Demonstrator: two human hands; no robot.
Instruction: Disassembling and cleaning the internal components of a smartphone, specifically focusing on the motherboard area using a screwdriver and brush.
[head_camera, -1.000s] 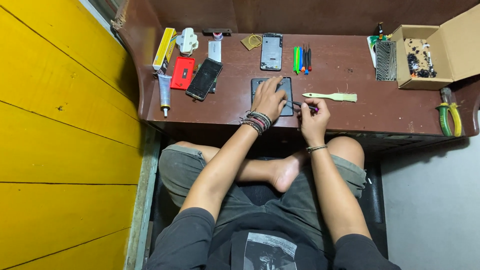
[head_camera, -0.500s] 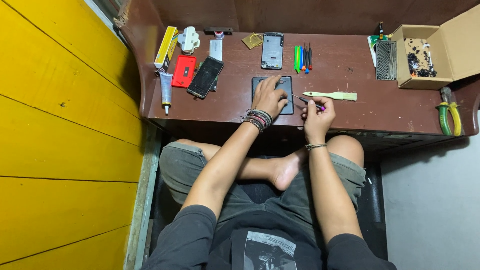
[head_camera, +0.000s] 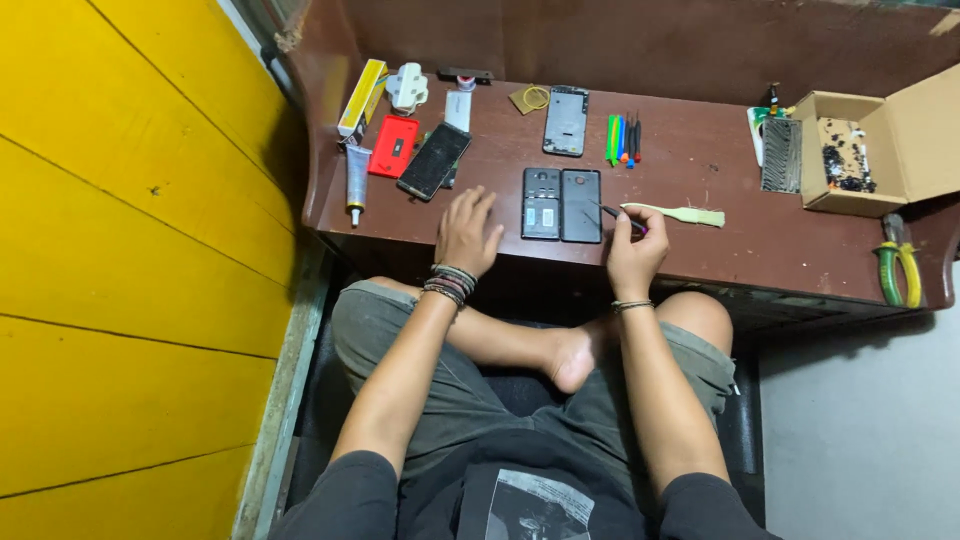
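Opened phone at the desk's front edge

Left hand (head_camera: 466, 232) rests flat, fingers spread, beside the phone halves (head_camera: 561, 204); right hand (head_camera: 634, 256) pinches a thin tool (head_camera: 622, 218) touching them.

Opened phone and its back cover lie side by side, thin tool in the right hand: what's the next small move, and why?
Probably bring the left hand onto the opened dark phone body to steady it: that hand rests flat on the brown wooden table beside it, while the right hand points the thin dark tool toward the black back cover.
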